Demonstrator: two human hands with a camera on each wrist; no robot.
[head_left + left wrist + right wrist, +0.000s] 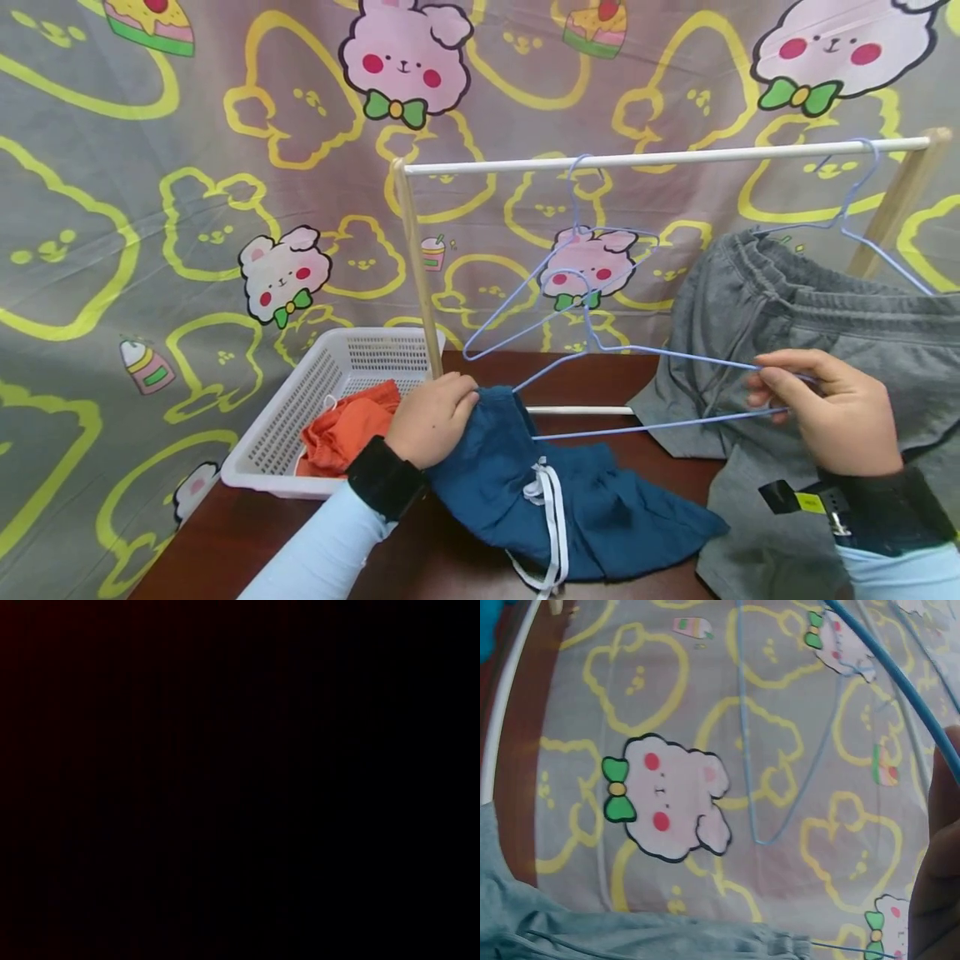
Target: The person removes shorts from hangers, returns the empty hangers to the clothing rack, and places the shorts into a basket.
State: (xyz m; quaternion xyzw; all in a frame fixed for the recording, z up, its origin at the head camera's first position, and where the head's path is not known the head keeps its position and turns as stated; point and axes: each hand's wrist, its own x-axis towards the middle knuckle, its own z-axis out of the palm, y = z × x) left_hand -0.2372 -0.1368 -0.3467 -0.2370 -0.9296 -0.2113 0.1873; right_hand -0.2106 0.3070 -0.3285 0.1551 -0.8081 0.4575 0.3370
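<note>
In the head view my left hand (435, 417) grips the waistband of dark blue drawstring shorts (487, 492), whose white cord hangs at the front. One end of a blue wire hanger (652, 350) runs into that waistband. My right hand (832, 408) pinches the hanger's other end, in front of grey pants (750, 317). The pants hang from another blue hanger (855, 208) on the rack. In the right wrist view part of the hand (945, 855) shows at the right edge, beside the held hanger's wire (907, 682). The left wrist view is almost black.
A rack with a white rail (510, 164) and wooden posts stands on the dark brown table (247, 533). A bare blue hanger (517, 308) hangs from the rail. Behind the left post, a white basket (262, 442) holds an orange garment (348, 429). A patterned curtain (202, 292) hangs behind.
</note>
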